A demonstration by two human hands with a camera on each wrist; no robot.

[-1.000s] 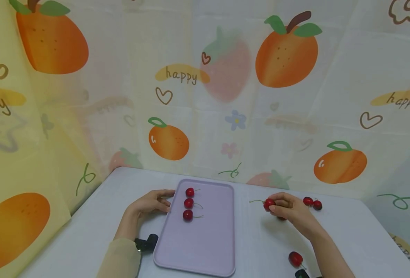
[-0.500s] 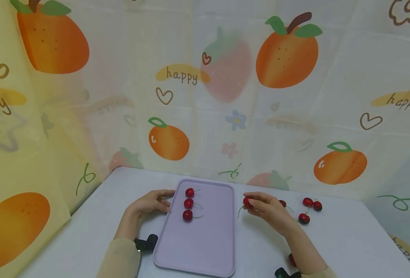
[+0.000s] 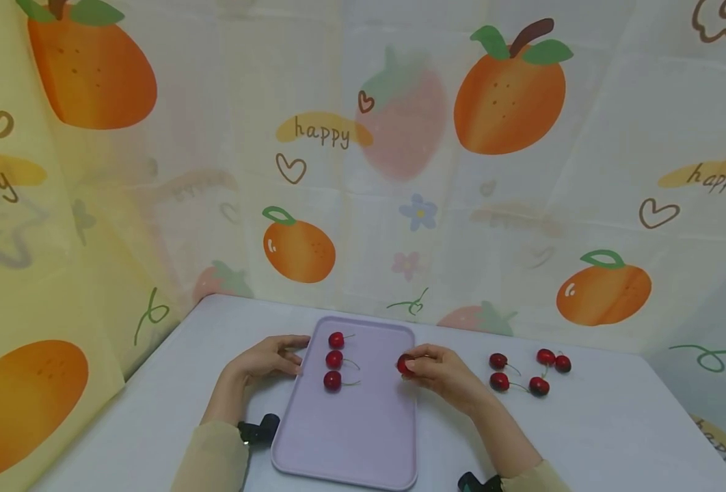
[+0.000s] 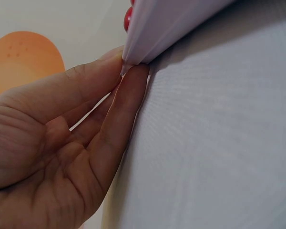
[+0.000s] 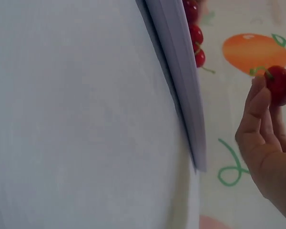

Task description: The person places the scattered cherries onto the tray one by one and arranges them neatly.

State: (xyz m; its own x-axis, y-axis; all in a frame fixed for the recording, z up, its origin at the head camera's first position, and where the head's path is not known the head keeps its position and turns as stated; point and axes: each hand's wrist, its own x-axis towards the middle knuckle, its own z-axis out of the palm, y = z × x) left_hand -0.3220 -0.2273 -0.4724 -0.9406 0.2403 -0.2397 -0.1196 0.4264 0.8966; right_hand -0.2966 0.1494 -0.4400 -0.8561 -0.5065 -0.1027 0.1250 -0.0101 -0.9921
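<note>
A lilac tray (image 3: 369,437) lies on the white table, with three red cherries (image 3: 334,360) in a column near its left side, stems pointing right. My left hand (image 3: 267,359) is at the tray's left edge; in the left wrist view its thumb and a finger (image 4: 128,93) pinch the rim. Over the tray's right rim, my right hand (image 3: 446,379) holds another cherry (image 3: 405,365) between thumb and fingers. The right wrist view shows this cherry (image 5: 279,86) raised above the tray, its green stem partly visible.
Several more cherries (image 3: 499,381) lie on the table (image 3: 597,424) right of the tray. A fruit-patterned cloth (image 3: 363,225) hangs behind the table and along its left side. Black cameras (image 3: 261,430) sit on both wrists.
My right hand has carried its cherry leftward from the group on the right to above the tray's right rim. The left hand and the tray stay where they were.
</note>
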